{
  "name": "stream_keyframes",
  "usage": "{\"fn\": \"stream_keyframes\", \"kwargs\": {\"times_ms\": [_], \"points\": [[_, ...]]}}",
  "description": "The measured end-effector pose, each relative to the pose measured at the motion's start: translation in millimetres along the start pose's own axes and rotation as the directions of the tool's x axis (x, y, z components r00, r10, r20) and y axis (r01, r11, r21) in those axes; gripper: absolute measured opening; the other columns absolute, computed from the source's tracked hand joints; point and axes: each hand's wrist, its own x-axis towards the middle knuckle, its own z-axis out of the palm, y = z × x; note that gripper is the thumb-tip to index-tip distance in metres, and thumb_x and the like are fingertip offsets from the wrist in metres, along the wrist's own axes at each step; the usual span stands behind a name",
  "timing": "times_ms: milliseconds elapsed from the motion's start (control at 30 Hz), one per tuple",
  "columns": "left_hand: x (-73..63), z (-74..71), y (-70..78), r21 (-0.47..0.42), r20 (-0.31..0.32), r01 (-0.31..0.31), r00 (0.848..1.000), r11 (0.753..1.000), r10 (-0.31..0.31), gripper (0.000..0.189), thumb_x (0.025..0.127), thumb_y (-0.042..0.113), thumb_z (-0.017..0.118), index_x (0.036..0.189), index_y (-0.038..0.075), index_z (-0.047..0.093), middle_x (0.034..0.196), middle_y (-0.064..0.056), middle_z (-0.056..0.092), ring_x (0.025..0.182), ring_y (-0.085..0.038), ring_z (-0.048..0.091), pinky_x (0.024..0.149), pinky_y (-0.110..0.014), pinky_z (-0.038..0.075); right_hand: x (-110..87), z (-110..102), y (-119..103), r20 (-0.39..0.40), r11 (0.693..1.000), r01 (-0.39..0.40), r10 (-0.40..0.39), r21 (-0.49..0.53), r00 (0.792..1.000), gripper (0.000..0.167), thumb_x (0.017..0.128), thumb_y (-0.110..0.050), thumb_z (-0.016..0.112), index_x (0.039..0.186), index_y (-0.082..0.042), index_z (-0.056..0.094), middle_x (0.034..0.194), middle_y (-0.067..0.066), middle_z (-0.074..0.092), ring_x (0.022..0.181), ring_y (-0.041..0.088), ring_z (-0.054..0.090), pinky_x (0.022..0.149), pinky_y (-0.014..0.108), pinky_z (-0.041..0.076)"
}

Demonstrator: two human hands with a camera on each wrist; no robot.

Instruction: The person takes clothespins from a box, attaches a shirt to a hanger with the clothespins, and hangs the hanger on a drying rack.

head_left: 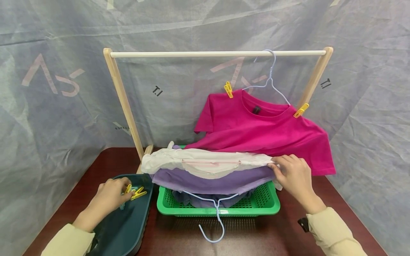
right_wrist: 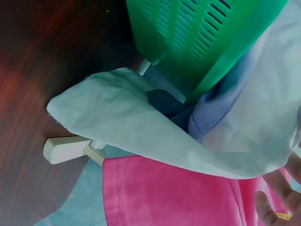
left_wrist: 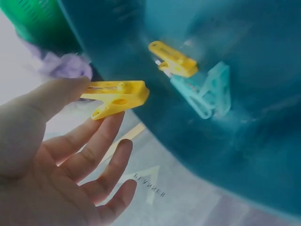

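Note:
My left hand [head_left: 110, 197] is over the dark teal tray [head_left: 120, 227] and pinches a yellow clothespin [left_wrist: 120, 96] between thumb and fingers. Another yellow clothespin [left_wrist: 174, 59] and a mint-green clothespin [left_wrist: 211, 94] lie in the tray. At the right end of a white garment [head_left: 211, 169], my right hand [head_left: 293, 174] pinches its edge. The white garment lies bunched across a purple garment [head_left: 211, 181]. From under the purple cloth a light blue hanger [head_left: 219, 209] sticks out, its hook toward me. Both garments lie over a green basket [head_left: 221, 212].
Behind the basket stands a wooden rack with a white rail [head_left: 192, 54]. A magenta T-shirt [head_left: 256, 131] hangs there on a hanger [head_left: 271, 76], with yellow clothespins [head_left: 228, 89] at its shoulders. Dark cloth [head_left: 205, 200] lies in the basket. The table [head_left: 179, 236] is dark reddish wood.

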Motion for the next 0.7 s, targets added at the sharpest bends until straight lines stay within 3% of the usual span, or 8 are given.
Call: {"fn": "stream_keyframes", "kwargs": {"times_ms": [233, 500, 600, 700], "points": [[3.6, -23.2, 8.0, -0.024, -0.082, 0.005, 0.997, 1.000, -0.007, 0.027, 0.071, 0.019, 0.074, 0.087, 0.004, 0.058, 0.074, -0.007, 0.062, 0.065, -0.022, 0.056, 0.057, -0.045, 0.042, 5.6, 1.4, 2.1, 0.009, 0.999, -0.029, 0.029, -0.033, 1.000, 0.014, 0.069, -0.020, 0.072, 0.078, -0.008, 0.069, 0.066, 0.004, 0.065, 0.055, 0.023, 0.052, 0.049, 0.038, 0.037], [7.7, -45.7, 22.6, -0.069, -0.201, -0.027, 0.979, 0.997, 0.012, 0.026, 0.071, 0.013, 0.072, 0.088, 0.004, 0.055, 0.079, -0.012, 0.061, 0.074, -0.030, 0.054, 0.063, -0.048, 0.041, 7.9, 4.2, 3.1, 0.041, 0.997, -0.055, 0.057, -0.055, 0.998, 0.013, 0.071, -0.021, 0.071, 0.077, -0.009, 0.069, 0.064, 0.004, 0.064, 0.053, 0.022, 0.052, 0.046, 0.035, 0.037], [10.4, -48.7, 26.0, -0.073, -0.258, -0.052, 0.966, 0.996, 0.031, 0.026, 0.070, 0.012, 0.072, 0.089, 0.004, 0.055, 0.079, -0.011, 0.059, 0.073, -0.027, 0.051, 0.061, -0.045, 0.040, 8.8, 5.2, 3.3, 0.053, 0.995, -0.069, 0.073, -0.065, 0.996, 0.014, 0.071, -0.022, 0.072, 0.077, -0.010, 0.070, 0.062, 0.003, 0.064, 0.053, 0.021, 0.052, 0.046, 0.035, 0.037], [13.8, -49.7, 29.3, -0.066, -0.333, -0.088, 0.941, 0.994, 0.061, 0.027, 0.069, 0.012, 0.073, 0.088, 0.005, 0.056, 0.080, -0.010, 0.060, 0.072, -0.026, 0.050, 0.063, -0.044, 0.038, 10.0, 6.0, 3.4, 0.068, 0.993, -0.089, 0.094, -0.075, 0.993, 0.014, 0.071, -0.022, 0.073, 0.078, -0.011, 0.070, 0.060, 0.003, 0.062, 0.052, 0.022, 0.052, 0.045, 0.034, 0.037]]}}
